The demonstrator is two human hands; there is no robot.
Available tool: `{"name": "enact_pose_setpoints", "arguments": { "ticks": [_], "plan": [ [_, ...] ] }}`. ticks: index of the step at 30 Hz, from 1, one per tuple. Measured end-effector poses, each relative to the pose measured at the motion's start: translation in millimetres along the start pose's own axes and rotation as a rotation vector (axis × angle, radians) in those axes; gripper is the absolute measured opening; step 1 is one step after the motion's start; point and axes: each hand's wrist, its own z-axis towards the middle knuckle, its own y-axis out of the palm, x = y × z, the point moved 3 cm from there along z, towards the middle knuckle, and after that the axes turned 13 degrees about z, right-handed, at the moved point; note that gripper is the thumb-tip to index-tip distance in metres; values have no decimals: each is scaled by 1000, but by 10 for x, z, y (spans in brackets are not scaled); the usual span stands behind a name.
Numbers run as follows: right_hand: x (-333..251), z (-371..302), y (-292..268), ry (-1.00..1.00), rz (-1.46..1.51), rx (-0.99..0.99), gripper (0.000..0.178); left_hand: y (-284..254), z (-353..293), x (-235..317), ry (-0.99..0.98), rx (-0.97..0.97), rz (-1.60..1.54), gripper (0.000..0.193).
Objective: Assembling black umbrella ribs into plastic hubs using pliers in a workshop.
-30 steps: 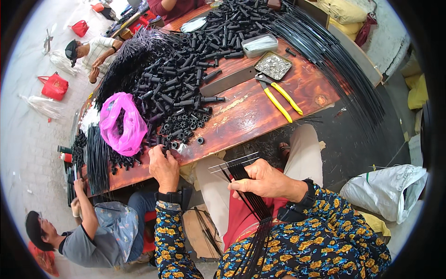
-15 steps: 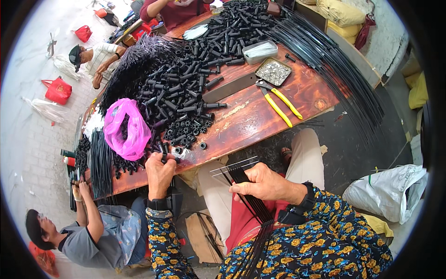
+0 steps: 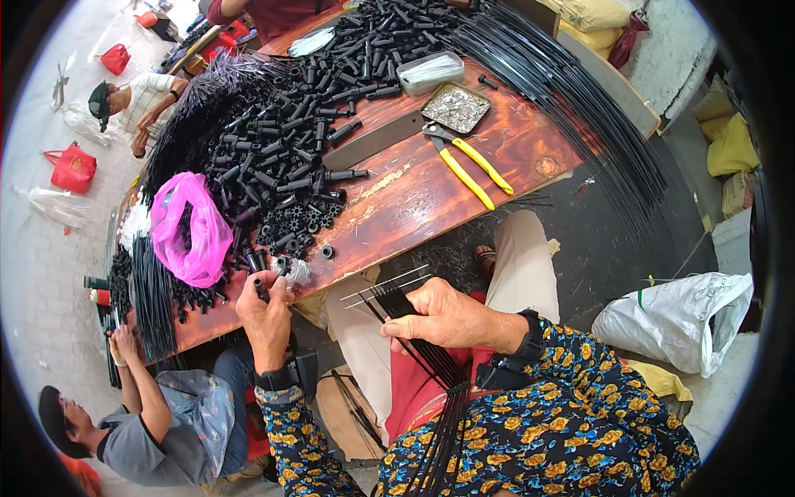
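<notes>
My left hand (image 3: 267, 319) is at the table's front edge. Its thumb and fingers pinch a short black plastic tube (image 3: 261, 289), its open end facing up. In front of my lap, my right hand (image 3: 443, 316) is closed around a bundle of thin black rods (image 3: 443, 369). Two thin metal wires (image 3: 387, 286) cross the rods at their upper ends, and the lower ends run down over my flowered clothing. Beyond my left hand, a large heap of black plastic tubes (image 3: 277, 161) covers much of the table, with small black toothed rings (image 3: 302, 217) at its near side.
Yellow-handled cutters (image 3: 469, 170), a metal bar (image 3: 374, 141), a tray of small metal bits (image 3: 455, 108) and a clear box (image 3: 431, 73) lie on the wooden table (image 3: 389, 224). A pink bag (image 3: 190, 228) stands at left. Long black rods overhang the right end. Other people work nearby.
My head view has shifted, so the table appears further left. My left hand has drawn slightly back from the heap with the black tube. My right hand keeps hold of the rods.
</notes>
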Motion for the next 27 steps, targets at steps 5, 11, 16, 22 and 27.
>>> {"name": "enact_pose_setpoints", "arguments": {
  "ticks": [5, 11, 16, 22, 27],
  "plan": [
    [-62, -23, 34, 13, 60, 42, 28, -45, 9, 191, -5, -175, 137, 6],
    [-46, -27, 14, -19, 30, 38, 28, 188, 75, 115, -99, -286, -24, 8],
    [-25, -12, 22, 15, 75, 48, 28, 256, -9, 28, -27, -216, -108, 5],
    [53, 4, -1, -11, 80, 47, 31, 387, -434, 419, -86, -316, -497, 9],
    [80, 17, 22, 38, 169, 52, 32, 620, -650, 457, -216, -391, -868, 23]
  ]
}}
